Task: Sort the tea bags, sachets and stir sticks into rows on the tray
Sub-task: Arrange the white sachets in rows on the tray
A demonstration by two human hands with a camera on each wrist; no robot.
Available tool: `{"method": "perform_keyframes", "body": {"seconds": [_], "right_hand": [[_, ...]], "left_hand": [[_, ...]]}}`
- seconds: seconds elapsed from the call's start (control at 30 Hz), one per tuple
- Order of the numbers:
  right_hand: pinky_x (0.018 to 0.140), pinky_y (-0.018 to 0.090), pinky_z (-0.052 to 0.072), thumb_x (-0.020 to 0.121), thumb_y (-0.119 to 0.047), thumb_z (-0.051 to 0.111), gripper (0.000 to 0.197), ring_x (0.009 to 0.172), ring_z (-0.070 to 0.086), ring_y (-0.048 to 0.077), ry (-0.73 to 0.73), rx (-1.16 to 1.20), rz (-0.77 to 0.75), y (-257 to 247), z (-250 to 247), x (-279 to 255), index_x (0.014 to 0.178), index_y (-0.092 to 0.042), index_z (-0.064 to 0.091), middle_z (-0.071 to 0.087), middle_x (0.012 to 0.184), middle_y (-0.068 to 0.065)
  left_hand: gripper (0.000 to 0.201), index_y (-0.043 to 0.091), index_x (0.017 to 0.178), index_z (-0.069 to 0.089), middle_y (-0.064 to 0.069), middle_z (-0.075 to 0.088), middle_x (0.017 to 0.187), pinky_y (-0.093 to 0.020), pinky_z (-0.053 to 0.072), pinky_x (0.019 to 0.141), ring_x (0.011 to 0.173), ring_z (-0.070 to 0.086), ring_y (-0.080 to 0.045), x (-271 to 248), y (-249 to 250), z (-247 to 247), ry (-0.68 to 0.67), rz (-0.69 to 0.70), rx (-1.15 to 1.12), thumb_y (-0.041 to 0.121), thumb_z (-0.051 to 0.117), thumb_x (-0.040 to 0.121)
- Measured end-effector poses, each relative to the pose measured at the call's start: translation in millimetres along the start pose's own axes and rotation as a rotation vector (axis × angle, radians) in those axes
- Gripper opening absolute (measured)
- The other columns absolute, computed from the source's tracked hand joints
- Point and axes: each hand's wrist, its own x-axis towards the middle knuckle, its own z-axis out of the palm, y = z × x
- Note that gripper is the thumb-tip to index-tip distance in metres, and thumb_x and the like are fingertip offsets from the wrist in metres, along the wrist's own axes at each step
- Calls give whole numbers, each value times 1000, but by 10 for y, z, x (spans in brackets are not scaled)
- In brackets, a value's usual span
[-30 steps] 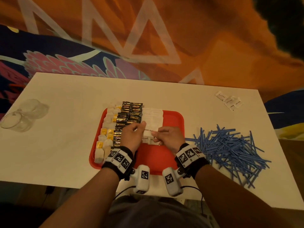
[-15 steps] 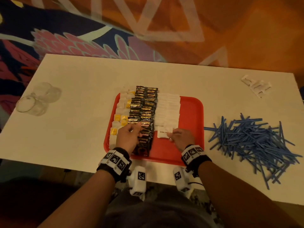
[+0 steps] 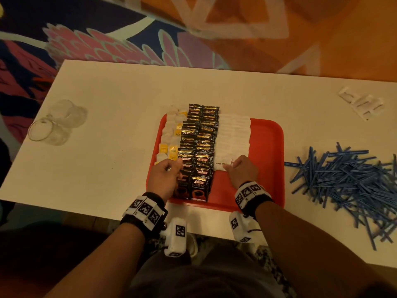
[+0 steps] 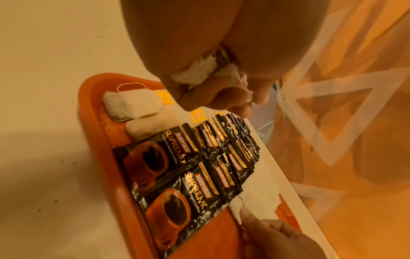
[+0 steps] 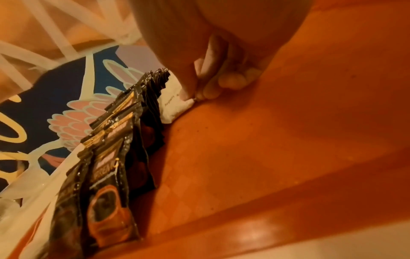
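- Pinching the near edge of a white sugar sachet (image 3: 221,165) between thumb and fingertips, the right hand (image 3: 241,171) sets it at the near end of the white row (image 3: 233,136) on the red tray (image 3: 268,147).
- Left hand (image 3: 164,177): fingers curled round several more white sachets (image 4: 199,70); hovers over the seam between the tea bags (image 3: 169,134) and the black coffee sachets (image 3: 199,147).
- Key relation: the pinched sachet lies just ahead of the right grip, long axis across the tray, its left end touching the coffee row.
- Judgement: the white row is not yet filled toward the near rim; the right hand is nearer that gap.
- Stir sticks (image 3: 348,179) lie heaped on the counter (image 3: 107,104), right of the tray, unsorted; the right hand is nearer them.
- A few white sachets (image 3: 361,104) remain at the far right corner.
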Motion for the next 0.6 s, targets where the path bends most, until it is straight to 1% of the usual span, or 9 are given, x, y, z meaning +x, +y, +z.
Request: {"method": "perform_keyframes", "body": {"seconds": [0.1, 0.17, 0.23, 0.27, 0.3, 0.37, 0.43, 0.5, 0.6], "right_hand": [[50, 23, 39, 84, -35, 73, 27, 66, 54, 10, 4, -81, -54, 4, -19, -5, 82, -21, 49, 60, 79, -3], [59, 26, 45, 89, -27, 67, 18, 73, 56, 14, -19, -157, -211, -19, -22, -31, 86, -20, 50, 57, 81, -4], [70, 27, 43, 92, -16, 59, 4, 86, 54, 17, -59, -238, -398, -51, 2, -52, 92, -16, 55, 51, 88, -4], [74, 27, 42, 92, -11, 57, 4, 92, 53, 18, -77, -271, -462, -61, 25, -53, 94, -15, 59, 50, 91, -3], [77, 27, 42, 92, -9, 56, 9, 97, 52, 19, -92, -292, -499, -67, 50, -48, 97, -14, 62, 51, 94, -2], [86, 30, 44, 92, -7, 57, 17, 105, 51, 20, -121, -313, -515, -64, 87, -38, 105, -14, 65, 55, 105, 3], [91, 31, 43, 93, -8, 57, 24, 112, 50, 21, -145, -350, -512, -68, 101, -31, 114, -16, 65, 57, 114, 4], [92, 31, 44, 93, -7, 57, 28, 113, 51, 21, -158, -350, -492, -95, 75, -27, 118, -17, 63, 56, 117, 4], [85, 30, 47, 92, -7, 57, 26, 106, 56, 21, -137, -318, -485, -136, -29, -48, 116, -16, 63, 57, 115, 5]], "left_hand": [[32, 16, 80, 67, 6, 64, 64, -30, 41, 55, 56, 53, -14, 22, 38, 2, -5, -13, -11, 42, 58, 97], [32, 18, 81, 67, 6, 65, 66, -28, 41, 55, 56, 54, -13, 32, 56, 13, -11, -22, -18, 43, 57, 98], [33, 17, 82, 67, 5, 64, 65, -27, 41, 53, 56, 54, -13, 33, 67, 33, -18, -29, -32, 43, 56, 98], [33, 16, 82, 67, 4, 64, 65, -27, 42, 53, 57, 55, -14, 29, 70, 45, -19, -34, -39, 42, 56, 99], [33, 16, 83, 67, 4, 64, 64, -28, 43, 54, 58, 56, -14, 27, 72, 59, -20, -39, -45, 42, 56, 99], [32, 16, 83, 68, 4, 65, 64, -28, 44, 55, 57, 56, -13, 20, 71, 83, -18, -51, -54, 41, 55, 99], [32, 17, 81, 67, 3, 65, 64, -27, 42, 55, 53, 54, -11, 16, 67, 95, -12, -57, -56, 40, 55, 99], [32, 17, 81, 67, 2, 64, 65, -26, 41, 53, 52, 52, -12, 1, 81, 106, -20, -63, -71, 39, 55, 100], [36, 12, 85, 65, -2, 62, 67, -23, 37, 47, 50, 48, -12, -30, 163, 149, -81, -93, -109, 41, 51, 101]]}}
